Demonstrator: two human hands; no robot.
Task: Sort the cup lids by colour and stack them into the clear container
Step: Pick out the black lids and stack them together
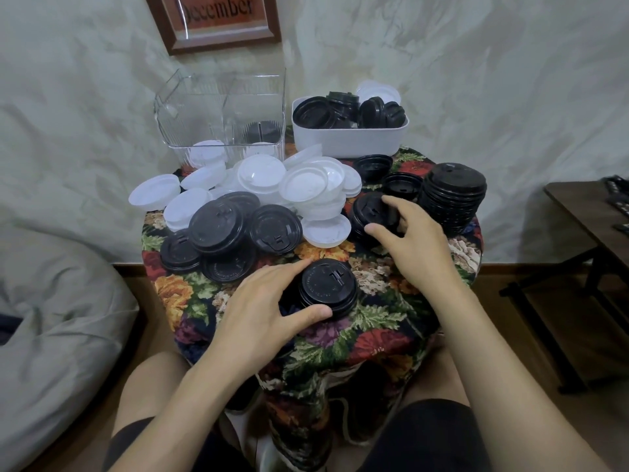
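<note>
My left hand (pixel 269 301) grips a short stack of black lids (pixel 326 287) at the table's front, fingers behind it and thumb in front. My right hand (pixel 408 240) curls round another black lid (pixel 369 211) right of centre. A tall stack of black lids (pixel 451 195) stands at the right. Loose black lids (pixel 224 233) lie at the left front, and a heap of white lids (pixel 292 185) fills the middle. The clear container (pixel 221 114) stands at the back left with a few white and black lids low inside.
A white tub (pixel 350 137) with several black lids stands at the back right. The small table wears a floral cloth (pixel 374 338). A grey cushion (pixel 51 318) lies left, a dark side table (pixel 585 212) right, a framed sign (pixel 218 18) on the wall.
</note>
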